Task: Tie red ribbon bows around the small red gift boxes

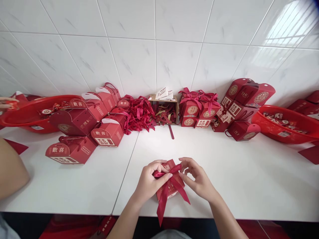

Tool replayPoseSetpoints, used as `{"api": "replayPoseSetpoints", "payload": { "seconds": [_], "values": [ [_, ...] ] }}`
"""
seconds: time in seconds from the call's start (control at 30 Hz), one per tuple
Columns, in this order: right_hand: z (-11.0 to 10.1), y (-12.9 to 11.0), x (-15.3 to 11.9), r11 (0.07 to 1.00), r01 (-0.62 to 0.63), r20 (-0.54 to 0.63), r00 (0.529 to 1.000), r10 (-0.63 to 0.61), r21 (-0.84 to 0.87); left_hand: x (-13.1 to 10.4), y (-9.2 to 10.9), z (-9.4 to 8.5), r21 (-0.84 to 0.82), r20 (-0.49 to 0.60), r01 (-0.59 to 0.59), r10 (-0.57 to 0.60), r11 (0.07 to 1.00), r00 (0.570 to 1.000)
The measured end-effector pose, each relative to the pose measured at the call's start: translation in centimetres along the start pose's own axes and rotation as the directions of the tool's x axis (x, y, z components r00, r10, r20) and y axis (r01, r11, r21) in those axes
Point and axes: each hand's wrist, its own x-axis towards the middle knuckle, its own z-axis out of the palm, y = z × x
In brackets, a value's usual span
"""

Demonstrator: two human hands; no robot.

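A small red gift box [171, 191] with pale characters sits on the white table in front of me. A dark red satin ribbon [163, 202] is formed into a bow on top, its two tails hanging toward me. My left hand [152, 177] pinches the left loop and the middle of the bow between thumb and fingers. At the right loop, my right hand [195, 176] has its fingers curled, with thumb and fingertips on the ribbon's edge. The hands and the bow cover part of the box top.
Behind lie a heap of loose ribbons [139, 114] and a cardboard box [177, 111] with strips and cards. Ribboned boxes [199, 108] and unribboned boxes [107, 132] stand in stacks. Red basins [286, 124] hold small packets. Another person's arm [12, 169] rests at left.
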Motion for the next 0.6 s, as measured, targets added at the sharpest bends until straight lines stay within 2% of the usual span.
{"api": "replayPoseSetpoints", "payload": {
  "seconds": [0.2,0.43,0.6],
  "values": [
    [0.7,-0.6,0.9,0.981,0.106,-0.005,0.994,-0.108,-0.16,-0.1,-0.3,-0.2,0.007,0.032,-0.015,0.015,1.0,0.999],
    [-0.6,-1.5,1.3,0.971,0.185,0.194,0.969,-0.154,-0.151,0.0,-0.3,-0.5,0.003,0.094,-0.028,0.027,1.0,0.995],
    [-0.6,-1.3,1.5,0.949,0.213,0.22,0.962,-0.162,-0.232,0.1,-0.1,-0.5,-0.009,0.115,-0.007,0.008,1.0,0.993]
  ]
}}
